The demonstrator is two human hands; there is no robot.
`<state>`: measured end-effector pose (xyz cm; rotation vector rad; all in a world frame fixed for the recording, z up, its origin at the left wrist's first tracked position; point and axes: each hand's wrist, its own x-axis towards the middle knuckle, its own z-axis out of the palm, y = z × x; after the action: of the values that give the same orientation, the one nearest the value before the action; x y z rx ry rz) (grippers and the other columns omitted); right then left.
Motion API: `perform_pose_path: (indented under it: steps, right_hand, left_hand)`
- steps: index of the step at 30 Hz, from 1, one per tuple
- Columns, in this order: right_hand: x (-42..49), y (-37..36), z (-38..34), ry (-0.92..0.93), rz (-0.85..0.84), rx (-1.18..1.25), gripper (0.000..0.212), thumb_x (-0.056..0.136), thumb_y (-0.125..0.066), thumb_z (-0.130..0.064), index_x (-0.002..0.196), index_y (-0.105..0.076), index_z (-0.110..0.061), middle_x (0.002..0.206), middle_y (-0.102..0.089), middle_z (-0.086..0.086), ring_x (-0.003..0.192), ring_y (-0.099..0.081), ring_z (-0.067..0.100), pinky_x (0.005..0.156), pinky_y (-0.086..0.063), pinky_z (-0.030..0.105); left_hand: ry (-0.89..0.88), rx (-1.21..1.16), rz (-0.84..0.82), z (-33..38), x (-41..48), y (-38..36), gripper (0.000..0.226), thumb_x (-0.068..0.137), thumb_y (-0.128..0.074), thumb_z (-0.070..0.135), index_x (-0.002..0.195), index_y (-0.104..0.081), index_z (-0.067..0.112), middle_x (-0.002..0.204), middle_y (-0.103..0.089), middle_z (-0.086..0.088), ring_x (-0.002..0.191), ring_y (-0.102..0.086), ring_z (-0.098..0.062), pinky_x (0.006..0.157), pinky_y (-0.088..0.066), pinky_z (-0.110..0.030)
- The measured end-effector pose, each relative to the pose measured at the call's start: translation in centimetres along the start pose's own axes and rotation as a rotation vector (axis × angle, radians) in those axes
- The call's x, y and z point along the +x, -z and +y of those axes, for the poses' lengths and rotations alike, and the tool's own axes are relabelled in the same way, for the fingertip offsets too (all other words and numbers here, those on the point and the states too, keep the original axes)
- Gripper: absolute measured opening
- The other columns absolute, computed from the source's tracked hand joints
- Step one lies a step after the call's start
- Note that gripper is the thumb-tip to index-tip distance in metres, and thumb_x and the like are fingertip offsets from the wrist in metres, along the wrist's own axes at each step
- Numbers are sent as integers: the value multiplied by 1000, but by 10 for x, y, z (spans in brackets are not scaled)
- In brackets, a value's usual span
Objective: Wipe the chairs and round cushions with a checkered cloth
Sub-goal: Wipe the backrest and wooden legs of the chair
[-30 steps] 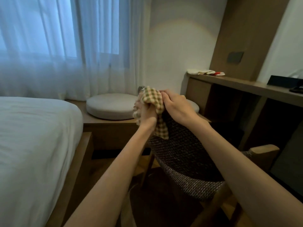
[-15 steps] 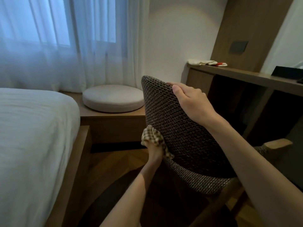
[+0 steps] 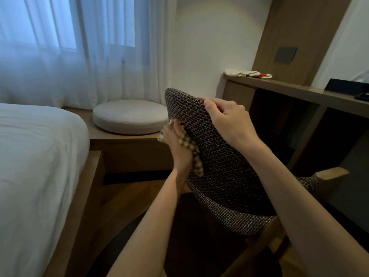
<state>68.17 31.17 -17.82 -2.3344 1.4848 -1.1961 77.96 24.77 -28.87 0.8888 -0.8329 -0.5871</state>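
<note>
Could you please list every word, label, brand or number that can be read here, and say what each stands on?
No text can be read anywhere.
The checkered cloth, woven chair back, dark wall panel and black box on the desk show no lettering.
The red patch on the folded cloth is too small to tell.

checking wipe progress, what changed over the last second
The left hand, holding the checkered cloth, swept from the top of the chair back down its left edge, then came partway back up. The right hand kept gripping the top rim; the round cushion stayed put.
</note>
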Motion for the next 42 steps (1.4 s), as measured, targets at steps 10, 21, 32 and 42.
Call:
perform_pose_path:
  steps: [10,21,32,42]
  right_hand:
    - [0,-1,1,7,-2,2,35,100,-33,-38,123,-60,-38,101,-71,-6,96,-61,11,90,-47,37]
    - [24,1,-12,29,-167,-61,41,102,-30,-36,115,-66,-22,98,-69,5,93,-60,23,85,-46,37]
    - [30,-5,-9,72,-170,-113,41,101,-26,-31,125,-60,-31,73,-60,-1,78,-55,20,76,-40,35]
    - [28,-5,-10,56,-116,-74,41,99,-31,-28,112,-64,-8,64,-61,6,59,-51,20,66,-38,38]
  left_hand:
    - [442,101,-197,-64,-29,37,28,100,-31,41,109,-48,20,116,-45,-3,101,-49,-12,99,-44,-43]
    - [-267,-26,-128,72,40,-7,22,101,-37,25,80,-41,19,72,-45,-4,64,-45,-10,61,-41,-25]
    - [105,-10,-52,18,78,11,17,101,-24,1,95,-38,9,82,-42,3,74,-43,-2,59,-44,-6]
    - [465,128,-52,-51,0,33,16,102,-32,24,107,-40,12,93,-49,1,79,-49,-7,55,-40,-18]
